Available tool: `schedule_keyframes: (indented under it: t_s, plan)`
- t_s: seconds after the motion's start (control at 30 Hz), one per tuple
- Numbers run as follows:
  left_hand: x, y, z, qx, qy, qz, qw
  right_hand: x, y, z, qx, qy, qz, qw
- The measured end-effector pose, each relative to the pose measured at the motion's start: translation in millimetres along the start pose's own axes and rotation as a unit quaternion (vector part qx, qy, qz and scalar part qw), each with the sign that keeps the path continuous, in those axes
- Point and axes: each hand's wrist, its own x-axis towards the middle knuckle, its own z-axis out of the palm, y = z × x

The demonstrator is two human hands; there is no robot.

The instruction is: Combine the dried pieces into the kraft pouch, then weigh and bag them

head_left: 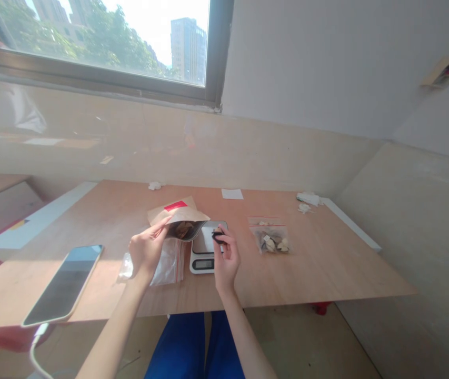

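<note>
My left hand [149, 250] is closed on the edge of a brown paper pouch [185, 212] with a red label. The pouch is tilted, its mouth gaping toward me, and brown dried pieces [183, 229] show inside. Between the fingertips of my right hand [227, 258] is a small black curled piece [219, 237], whose kind I cannot make out. That hand is over the right side of a white kitchen scale [196, 266], and partly covers it. The scale's display is too small to read. Under the pouch and left hand lie clear zip bags [169, 266].
A filled zip bag [272, 241] with pale and dark pieces lies right of the scale. On the left, a phone [66, 284] is plugged into a white cable [35, 347]. White paper [232, 194] and crumpled tissues [307, 199] lie toward the table's back.
</note>
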Motion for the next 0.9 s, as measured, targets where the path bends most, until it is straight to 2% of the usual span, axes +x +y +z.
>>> schedule_keyframes:
  t_s: [0.07,0.1,0.23,0.33,0.5,0.63,0.77,0.83,0.9]
  plan:
    - [1.5,-1.3,0.1,0.003,0.009,-0.006,1.000,3.8,16.0,-1.9,-0.004,0.053,0.049,0.997]
    - [1.6,-1.9,0.3,0.003,0.010,-0.007,1.000,7.2,24.8,-2.6,-0.018,0.043,0.065,0.997]
    - [-0.6,-4.2,1.2,-0.005,0.003,0.004,1.000,25.5,53.3,-2.2,-0.092,-0.114,0.058,0.987]
    - [-1.7,-5.3,1.2,-0.004,0.003,0.008,1.000,35.9,61.5,-0.4,-0.144,-0.191,0.024,0.971]
    - [-1.7,-7.0,1.0,-0.003,0.013,0.016,1.000,29.4,57.4,-5.9,-0.227,-0.220,-0.025,0.948]
    - [-3.8,-9.1,2.5,-0.004,0.017,0.026,1.000,12.9,47.6,-15.2,-0.367,-0.223,-0.055,0.901]
    - [-6.3,-11.1,3.2,-0.013,0.011,0.026,1.000,6.6,39.7,-21.7,-0.452,-0.226,-0.033,0.862]
    - [-6.9,-12.4,3.3,-0.021,0.006,0.024,0.999,6.5,34.1,-23.8,-0.451,-0.224,-0.030,0.864]
    - [-7.3,-13.6,3.7,-0.026,0.003,0.023,0.999,5.6,23.5,-24.3,-0.412,-0.199,-0.053,0.888]
